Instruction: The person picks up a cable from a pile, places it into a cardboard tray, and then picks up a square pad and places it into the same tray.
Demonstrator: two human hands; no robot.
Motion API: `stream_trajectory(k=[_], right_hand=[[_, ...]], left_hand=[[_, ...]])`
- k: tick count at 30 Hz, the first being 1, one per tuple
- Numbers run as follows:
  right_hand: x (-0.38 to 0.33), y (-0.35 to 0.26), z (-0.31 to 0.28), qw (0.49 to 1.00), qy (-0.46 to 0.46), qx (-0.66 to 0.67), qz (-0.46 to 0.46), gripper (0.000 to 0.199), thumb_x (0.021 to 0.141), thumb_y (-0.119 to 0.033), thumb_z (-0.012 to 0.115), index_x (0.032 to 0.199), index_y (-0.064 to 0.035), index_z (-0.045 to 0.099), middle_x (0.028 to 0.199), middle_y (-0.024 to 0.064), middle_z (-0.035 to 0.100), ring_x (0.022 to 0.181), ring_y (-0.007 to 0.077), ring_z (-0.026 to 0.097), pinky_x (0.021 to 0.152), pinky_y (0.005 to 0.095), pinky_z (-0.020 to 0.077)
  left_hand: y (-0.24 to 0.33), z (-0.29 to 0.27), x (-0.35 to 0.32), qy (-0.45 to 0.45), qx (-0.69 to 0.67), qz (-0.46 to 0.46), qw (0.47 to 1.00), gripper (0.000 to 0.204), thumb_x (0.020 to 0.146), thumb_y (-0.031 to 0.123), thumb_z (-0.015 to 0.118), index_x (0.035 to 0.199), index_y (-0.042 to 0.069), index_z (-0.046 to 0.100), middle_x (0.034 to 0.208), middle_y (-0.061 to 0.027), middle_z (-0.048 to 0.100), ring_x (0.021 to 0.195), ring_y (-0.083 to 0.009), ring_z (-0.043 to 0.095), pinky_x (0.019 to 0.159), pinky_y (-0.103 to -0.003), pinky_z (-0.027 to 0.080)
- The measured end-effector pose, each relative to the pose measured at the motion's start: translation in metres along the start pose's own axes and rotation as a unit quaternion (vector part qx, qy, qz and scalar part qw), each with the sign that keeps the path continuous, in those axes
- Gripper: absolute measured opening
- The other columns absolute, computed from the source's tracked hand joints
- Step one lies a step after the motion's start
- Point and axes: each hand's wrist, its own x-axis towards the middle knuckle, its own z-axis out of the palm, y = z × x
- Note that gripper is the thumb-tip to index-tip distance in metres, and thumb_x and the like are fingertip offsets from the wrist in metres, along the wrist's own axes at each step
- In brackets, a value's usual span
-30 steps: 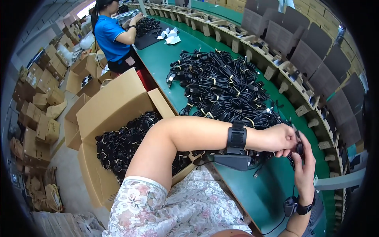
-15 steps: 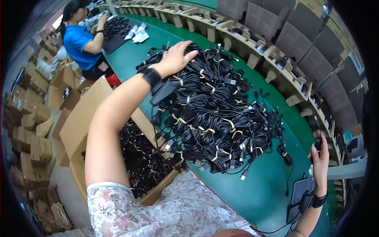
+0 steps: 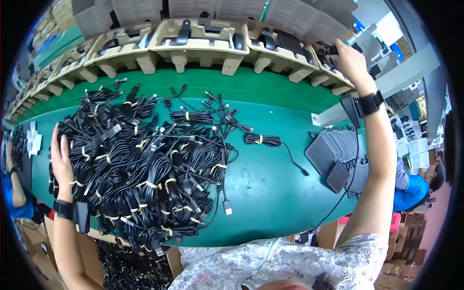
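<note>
On the green counter [image 3: 270, 193]: a big pile of black cables [image 3: 159, 169], bundled with pale ties, is spread over the left part, from the near edge nearly to the far edge.
Left hand [image 3: 62, 166]: laid at the pile's left side, towards the counter's left end; fingers spread, nothing seen pinched, though what's under the palm can't be made out.
Right hand [image 3: 352, 60]: held past the counter's far right corner, at the end tray [image 3: 333, 81]; a dark cable bundle [image 3: 326, 47] seems to be pinched between the fingertips, though it's pretty small to read.
Row of trays [image 3: 232, 59]: lined up along the far edge, loaded with dark parts.
Single bundle [image 3: 261, 140]: left apart, right of the pile, tail pointed towards the near right corner.
Grey stack [image 3: 323, 154]: set near the counter's right end, just beside a pale metal post [image 3: 406, 72].
Cardboard box [image 3: 175, 263]: seen below the near edge, more black cables inside.
Just changed: half a second ago the view was turned towards the left end; now the trays are faced square on. So the work, judging by this, is split between tray and pile, one hand at each.
</note>
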Motion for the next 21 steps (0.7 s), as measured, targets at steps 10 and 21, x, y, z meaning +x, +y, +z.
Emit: stream_trajectory(k=[10,21], right_hand=[[0.071,0.018,0.030,0.970,-0.228,-0.004,0.079,0.022,0.077,-0.007,0.057,0.097,-0.0033,0.063,0.095,0.0199,0.065,0.089,0.0366,0.062,0.072,0.0401,0.0503],[0.100,0.025,0.139,0.958,-0.159,0.215,0.102,0.030,0.088,-0.023,0.054,0.103,0.0019,0.062,0.084,0.0213,0.065,0.072,0.0305,0.063,0.065,0.0391,0.0490]], left_hand=[[-0.017,-0.013,-0.004,-0.005,0.008,-0.008,1.000,0.046,0.100,0.028,0.037,0.139,0.002,0.036,0.140,-0.0113,0.041,0.129,-0.0212,0.039,0.107,-0.030,0.026],[-0.052,-0.022,-0.008,-0.005,0.006,-0.040,0.999,0.047,0.100,0.028,0.036,0.139,0.002,0.035,0.142,-0.0120,0.038,0.130,-0.0209,0.036,0.108,-0.030,0.026]])
